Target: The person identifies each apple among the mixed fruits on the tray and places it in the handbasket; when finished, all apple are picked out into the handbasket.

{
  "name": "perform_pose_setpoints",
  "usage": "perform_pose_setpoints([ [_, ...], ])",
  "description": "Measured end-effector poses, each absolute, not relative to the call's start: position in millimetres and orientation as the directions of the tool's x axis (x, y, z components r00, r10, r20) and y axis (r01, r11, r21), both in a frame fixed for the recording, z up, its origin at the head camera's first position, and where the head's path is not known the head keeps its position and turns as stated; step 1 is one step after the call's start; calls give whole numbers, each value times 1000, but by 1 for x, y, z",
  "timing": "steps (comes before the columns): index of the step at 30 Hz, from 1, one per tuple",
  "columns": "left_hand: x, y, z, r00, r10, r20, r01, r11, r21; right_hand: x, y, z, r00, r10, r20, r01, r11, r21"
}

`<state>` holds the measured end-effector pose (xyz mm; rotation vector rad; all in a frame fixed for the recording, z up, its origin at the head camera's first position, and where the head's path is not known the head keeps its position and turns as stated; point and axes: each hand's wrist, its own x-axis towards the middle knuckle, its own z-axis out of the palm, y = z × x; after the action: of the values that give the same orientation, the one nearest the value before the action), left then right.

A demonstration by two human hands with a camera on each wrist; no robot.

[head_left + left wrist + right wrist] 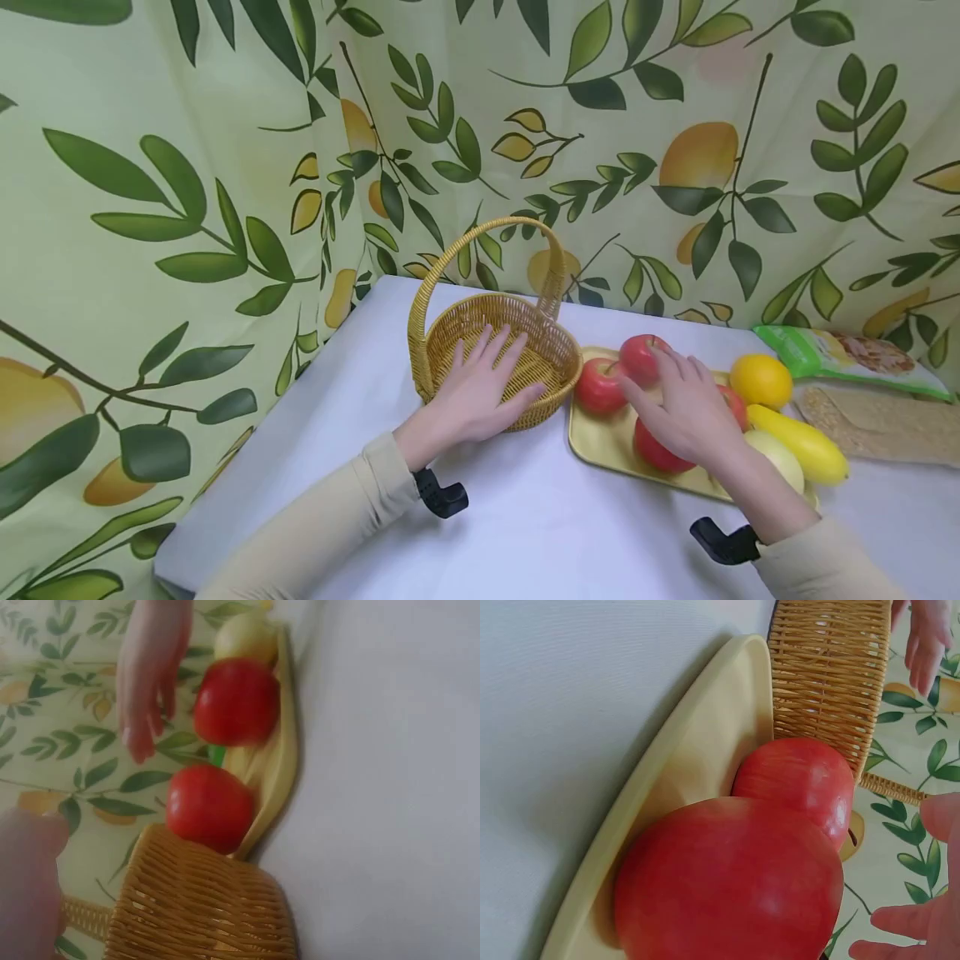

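My left hand (476,392) reaches over the round wicker basket (551,354), fingers spread and holding nothing. The basket stands on the white table with its arched handle up. My right hand (690,412) hovers above the gold tray (603,442), fingers nearly straight, nothing gripped. Around it on the tray are several red apples, one at the tray's left end (600,386), another behind the fingers (641,357) and one below the palm (660,450). The hand partly hides a further apple (733,406). In the right wrist view, a large apple (735,885) fills the foreground.
Right on the tray lie an orange (761,381), a long yellow fruit (806,446) and a pale round fruit (780,462). Farther right are a green packet (840,354) and a bag of tan grains (877,423). Leaf-patterned cloth (615,167) hangs behind the table.
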<state>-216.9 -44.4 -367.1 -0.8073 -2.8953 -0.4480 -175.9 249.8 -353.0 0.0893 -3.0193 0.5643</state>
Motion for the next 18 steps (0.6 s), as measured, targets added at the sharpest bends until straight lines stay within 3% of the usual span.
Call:
perform_pose_setpoints([
  [8, -204, -57, -369, -853, 468, 229, 521, 781, 345, -166, 257, -354, -995, -39, 94, -73, 917, -392],
  [18, -191, -70, -381, -783, 476, 400, 620, 650, 439, -155, 260, -351, -993, -35, 110, -79, 903, -423],
])
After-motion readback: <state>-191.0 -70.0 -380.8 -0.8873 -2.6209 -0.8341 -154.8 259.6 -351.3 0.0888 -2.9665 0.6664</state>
